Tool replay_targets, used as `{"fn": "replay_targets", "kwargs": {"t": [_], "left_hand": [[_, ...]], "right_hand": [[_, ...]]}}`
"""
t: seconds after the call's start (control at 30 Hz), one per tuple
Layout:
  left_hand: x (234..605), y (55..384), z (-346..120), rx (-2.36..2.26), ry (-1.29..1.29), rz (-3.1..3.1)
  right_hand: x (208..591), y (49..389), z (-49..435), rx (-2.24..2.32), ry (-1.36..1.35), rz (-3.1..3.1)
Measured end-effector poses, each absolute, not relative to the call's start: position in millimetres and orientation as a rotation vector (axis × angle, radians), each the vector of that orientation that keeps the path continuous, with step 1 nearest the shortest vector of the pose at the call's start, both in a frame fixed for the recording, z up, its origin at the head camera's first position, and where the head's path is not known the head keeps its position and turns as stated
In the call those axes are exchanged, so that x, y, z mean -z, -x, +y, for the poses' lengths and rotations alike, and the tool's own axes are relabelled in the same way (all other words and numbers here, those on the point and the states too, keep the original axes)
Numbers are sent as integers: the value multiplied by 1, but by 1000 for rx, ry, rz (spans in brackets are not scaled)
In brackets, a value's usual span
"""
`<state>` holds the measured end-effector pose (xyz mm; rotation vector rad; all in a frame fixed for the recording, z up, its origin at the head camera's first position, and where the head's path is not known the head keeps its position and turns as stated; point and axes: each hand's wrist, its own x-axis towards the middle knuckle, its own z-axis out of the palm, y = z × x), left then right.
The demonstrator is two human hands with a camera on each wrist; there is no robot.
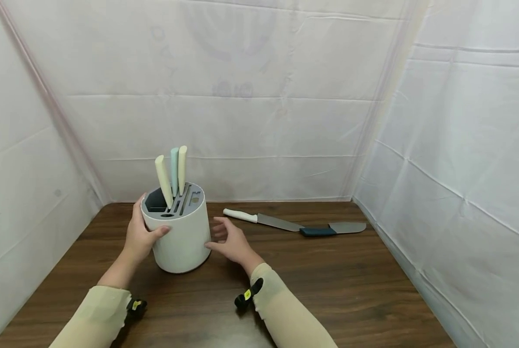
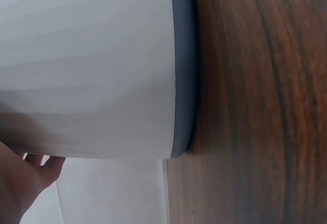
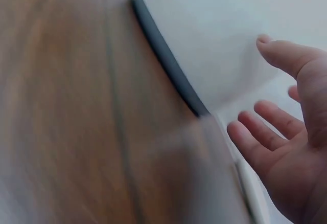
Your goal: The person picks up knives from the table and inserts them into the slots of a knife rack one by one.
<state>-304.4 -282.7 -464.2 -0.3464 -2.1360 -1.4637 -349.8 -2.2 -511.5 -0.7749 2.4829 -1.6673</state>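
Note:
A white round knife block stands upright on the table, its grey slotted top facing up. Two cream handles and a light blue handle stick up out of it. My left hand grips the block's left side, thumb across the front near the rim; in the left wrist view its fingers reach round the white wall. Beside the block's right side is my right hand, fingers spread and loosely bent. The right wrist view shows this hand holding nothing, its thumb near the wall.
To the right on the wooden table lie a white-handled knife and a cleaver-shaped knife with a dark handle. Their ends meet or overlap. White sheeting surrounds the table at the back and sides.

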Motion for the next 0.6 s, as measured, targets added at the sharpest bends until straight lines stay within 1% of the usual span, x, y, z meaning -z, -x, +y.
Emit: {"fn": "replay_targets", "kwargs": {"t": [0.13, 0.3, 0.6], "left_hand": [[465, 305, -283, 1467, 351, -2130], [466, 306, -283, 1463, 347, -2125], [467, 308, -283, 1461, 351, -2125]], "right_hand": [[507, 362, 27, 1604, 811, 2565], [501, 370, 77, 1489, 844, 2688], [489, 382, 169, 1437, 695, 2782]]}}
